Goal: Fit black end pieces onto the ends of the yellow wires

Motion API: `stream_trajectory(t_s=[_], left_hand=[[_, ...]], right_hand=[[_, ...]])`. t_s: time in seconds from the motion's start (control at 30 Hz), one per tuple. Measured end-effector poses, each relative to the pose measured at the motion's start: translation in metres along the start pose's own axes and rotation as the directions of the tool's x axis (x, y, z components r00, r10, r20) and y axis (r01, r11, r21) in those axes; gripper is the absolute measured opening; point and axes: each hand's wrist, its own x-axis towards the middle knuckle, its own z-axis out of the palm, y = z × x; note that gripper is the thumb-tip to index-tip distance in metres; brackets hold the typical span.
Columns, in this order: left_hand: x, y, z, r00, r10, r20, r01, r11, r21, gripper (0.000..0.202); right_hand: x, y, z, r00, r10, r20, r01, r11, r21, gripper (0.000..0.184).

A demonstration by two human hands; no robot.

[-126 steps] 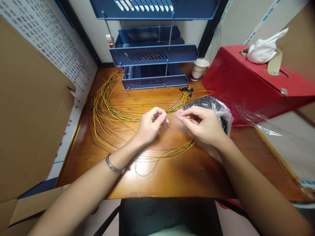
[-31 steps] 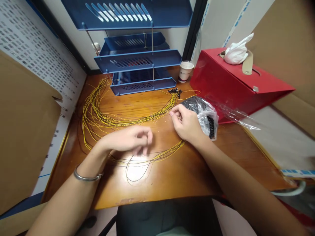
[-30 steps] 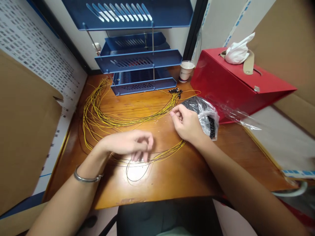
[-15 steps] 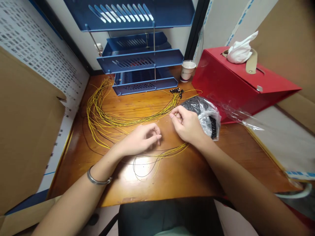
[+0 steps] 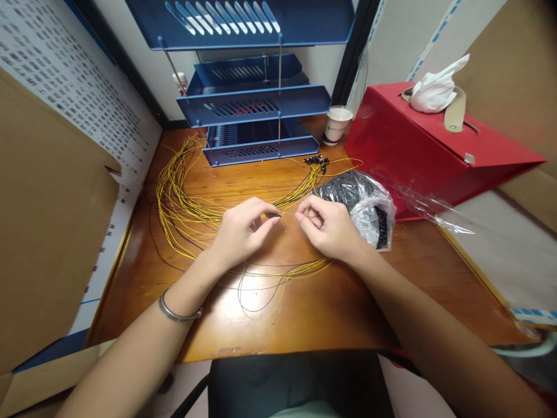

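My left hand [image 5: 243, 233] is pinched on a small black connector [image 5: 274, 215] in front of me. Facing it, my right hand [image 5: 329, 228] grips a thin wire [image 5: 289, 213] whose end points toward the connector; I cannot tell whether they touch. A long bundle of yellow and black wires [image 5: 167, 194] curves behind my hands, with black connectors [image 5: 317, 162] on its far right end. More yellow and black wires [image 5: 300, 270] pass below my right hand. Beside that hand lies a clear plastic bag [image 5: 365, 217] of small black pieces.
A blue tiered tray rack [image 5: 261, 152] stands at the back of the wooden table [image 5: 261, 339]. Right of it are a paper cup [image 5: 336, 126] and a red tissue box [image 5: 404, 145]. Cardboard [image 5: 47, 232] borders the left side.
My left hand has risen and now shows a black connector between its fingertips. A wire now reaches out from my right fingertips, and the hands' fingertips are closer in height.
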Motion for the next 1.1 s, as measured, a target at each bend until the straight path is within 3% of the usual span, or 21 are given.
stream_trajectory(t_s=[0.1,0.23,0.33,0.47,0.6,0.7,0.83,0.93,1.1], left_hand=[[-0.0002,0.0015,0.003,0.994,-0.109,-0.002,0.108,0.988,-0.11,0.015],[-0.0022,-0.0019,0.0089,0.943,-0.331,0.021,0.319,0.886,-0.336,0.02],[-0.0029,-0.0029,0.01,0.923,-0.384,0.003,0.361,0.864,-0.35,0.02],[-0.0023,-0.0002,0.0075,0.96,-0.278,-0.038,0.272,0.955,-0.117,0.025],[-0.0033,0.0005,0.0077,0.993,-0.12,0.004,0.119,0.987,0.107,0.035],[-0.0052,-0.0007,0.0095,0.993,-0.119,0.026,0.116,0.987,0.108,0.037],[-0.0053,0.0004,0.0087,0.982,-0.19,-0.015,0.191,0.979,0.07,0.015],[-0.0035,0.0026,0.0059,0.989,-0.146,-0.031,0.148,0.986,0.081,0.006],[-0.0024,0.003,0.0038,0.995,-0.09,-0.042,0.092,0.994,0.057,0.008]], right_hand=[[-0.0001,0.0005,-0.0009,0.998,-0.061,-0.019,0.061,0.998,-0.024,0.005],[0.0,-0.0005,-0.0038,0.99,-0.132,-0.051,0.129,0.99,-0.064,0.006],[0.0,-0.0018,-0.0048,0.987,-0.149,-0.067,0.143,0.985,-0.091,0.006],[-0.0005,-0.0035,-0.0041,0.985,-0.159,-0.067,0.151,0.983,-0.108,0.008],[-0.0012,-0.0053,-0.0039,0.982,-0.173,-0.071,0.164,0.98,-0.109,0.008],[-0.0012,-0.006,-0.0038,0.984,-0.167,-0.068,0.159,0.981,-0.112,0.008],[-0.0007,-0.0051,-0.0024,0.987,-0.148,-0.063,0.141,0.985,-0.099,0.008],[-0.0005,-0.0045,-0.0015,0.99,-0.13,-0.062,0.125,0.989,-0.084,0.008],[-0.0007,-0.0053,-0.0024,0.993,-0.102,-0.051,0.099,0.993,-0.065,0.008]])
